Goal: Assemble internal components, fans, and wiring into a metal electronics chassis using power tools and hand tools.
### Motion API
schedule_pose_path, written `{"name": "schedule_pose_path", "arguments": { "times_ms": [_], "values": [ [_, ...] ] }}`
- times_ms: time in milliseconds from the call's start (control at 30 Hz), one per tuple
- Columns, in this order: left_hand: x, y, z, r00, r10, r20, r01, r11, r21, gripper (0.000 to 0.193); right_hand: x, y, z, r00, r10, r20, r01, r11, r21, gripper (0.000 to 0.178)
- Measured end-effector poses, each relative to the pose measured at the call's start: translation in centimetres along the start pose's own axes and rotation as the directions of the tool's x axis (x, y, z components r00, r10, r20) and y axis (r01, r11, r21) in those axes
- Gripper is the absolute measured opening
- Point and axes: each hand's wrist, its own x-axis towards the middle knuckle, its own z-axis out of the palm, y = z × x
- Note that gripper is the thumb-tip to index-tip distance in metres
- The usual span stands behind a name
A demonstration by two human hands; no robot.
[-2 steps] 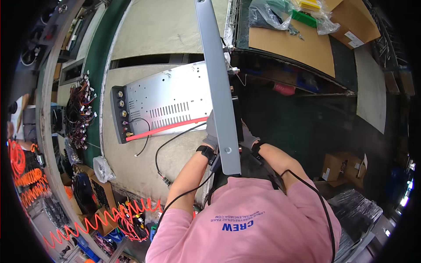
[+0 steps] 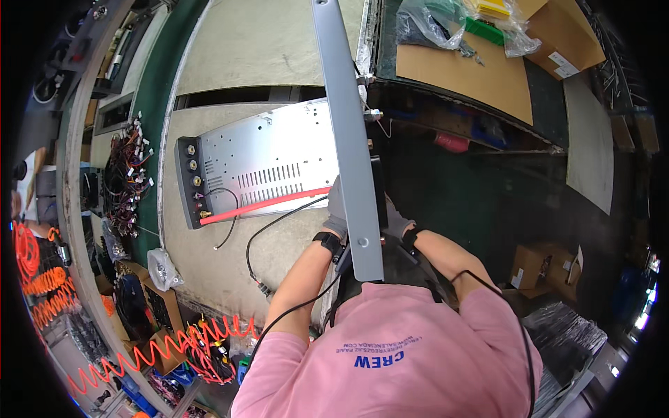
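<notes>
A long grey metal panel (image 2: 350, 153) stands on edge in front of me, with bolts and brass fittings along its right side. It hides most of both my hands. My left hand (image 2: 336, 212), in a grey glove, is against the panel's left side near its close end. On the other side is my gloved right hand (image 2: 397, 221), just below a black part (image 2: 378, 188) on the panel. The fingers of both hands are hidden. Left of the panel lies a perforated silver metal chassis (image 2: 279, 143) with a dark end plate (image 2: 187, 181) carrying brass fittings. A red hose (image 2: 272, 204) runs from that plate toward my left hand.
A black cable (image 2: 259, 237) with a connector lies on the bench (image 2: 216, 272). At left hang wire bundles (image 2: 129, 177) and a coiled orange air hose (image 2: 150, 359). Cardboard (image 2: 467, 80), plastic bags and a carton (image 2: 568, 38) sit far right; another carton (image 2: 533, 268) stands lower right.
</notes>
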Motion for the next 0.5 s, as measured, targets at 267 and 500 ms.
{"name": "schedule_pose_path", "arguments": {
  "times_ms": [267,500],
  "values": [
    [-0.2,-6.1,1.4,0.994,0.108,-0.028,-0.092,0.935,0.343,0.042,-2.9,-6.2,-0.7,0.901,0.431,-0.056,-0.37,0.829,0.419,0.04],
    [1.5,0.0,0.2,0.993,0.104,-0.05,-0.087,0.962,0.259,0.051,-3.5,-6.4,-2.7,0.973,0.202,-0.114,-0.213,0.973,-0.091,0.051]
  ]
}}
